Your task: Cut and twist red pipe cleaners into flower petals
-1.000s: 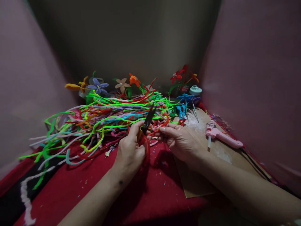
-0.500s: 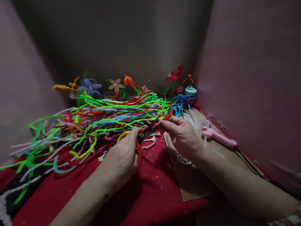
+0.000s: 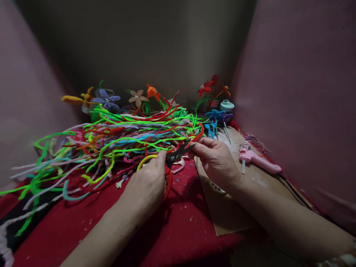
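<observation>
My left hand (image 3: 148, 181) is wrapped round scissors (image 3: 171, 160) with black blades, one red handle and one yellow handle. The blades are parted and point right, up to the fingertips of my right hand (image 3: 215, 155). That hand pinches a red pipe cleaner (image 3: 200, 130), whose free end curls up above the fingers. Where the blades meet the pipe cleaner is partly hidden by my fingertips. Just behind both hands spreads a big pile of pipe cleaners (image 3: 133, 131) in green, red, pink, blue and other colours.
A pink glue gun (image 3: 258, 162) lies on a brown board (image 3: 230, 218) at the right, its black cord trailing off. Fuzzy flowers (image 3: 106, 99) and a pale-blue bottle (image 3: 227, 106) stand along the back wall. Small scraps dot the red cloth (image 3: 191, 237).
The scissors have shifted slightly right, and their blades look wider apart, close against my right fingertips. My right hand keeps its pinch on the red pipe cleaner almost in place.
</observation>
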A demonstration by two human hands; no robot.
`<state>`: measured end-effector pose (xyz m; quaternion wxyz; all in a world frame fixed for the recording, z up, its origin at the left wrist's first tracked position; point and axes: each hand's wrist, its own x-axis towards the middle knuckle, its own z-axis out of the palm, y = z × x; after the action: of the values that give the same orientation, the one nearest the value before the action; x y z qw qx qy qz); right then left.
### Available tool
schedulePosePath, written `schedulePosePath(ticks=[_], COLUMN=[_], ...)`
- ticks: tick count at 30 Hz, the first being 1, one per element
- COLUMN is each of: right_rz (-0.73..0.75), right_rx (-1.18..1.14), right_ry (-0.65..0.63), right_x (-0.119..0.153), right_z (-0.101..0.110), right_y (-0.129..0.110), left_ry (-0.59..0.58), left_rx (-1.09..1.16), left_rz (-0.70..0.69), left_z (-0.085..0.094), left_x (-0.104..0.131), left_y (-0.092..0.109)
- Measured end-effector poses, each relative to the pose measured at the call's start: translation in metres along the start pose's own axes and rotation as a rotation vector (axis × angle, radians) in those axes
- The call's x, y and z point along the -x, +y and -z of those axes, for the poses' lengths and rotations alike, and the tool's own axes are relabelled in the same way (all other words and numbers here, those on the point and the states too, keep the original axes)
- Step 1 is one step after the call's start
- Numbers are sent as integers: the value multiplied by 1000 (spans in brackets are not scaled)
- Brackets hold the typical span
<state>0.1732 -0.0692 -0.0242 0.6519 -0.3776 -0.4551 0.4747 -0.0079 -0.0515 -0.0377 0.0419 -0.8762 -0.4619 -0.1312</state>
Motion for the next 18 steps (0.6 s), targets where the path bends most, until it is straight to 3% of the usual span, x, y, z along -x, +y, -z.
schedulePosePath(ticks=[8,18], right_rz=[5,-5], right_rx=[10,-22], right_ry=[-7,3], right_x=[0,-1], right_z=[1,0], right_y=[1,2], left_ry=[45,-20], left_rx=[-91,-178], left_rz=[-1,58], left_z=[-5,-3], left_x=[2,3], left_y=[-1,0])
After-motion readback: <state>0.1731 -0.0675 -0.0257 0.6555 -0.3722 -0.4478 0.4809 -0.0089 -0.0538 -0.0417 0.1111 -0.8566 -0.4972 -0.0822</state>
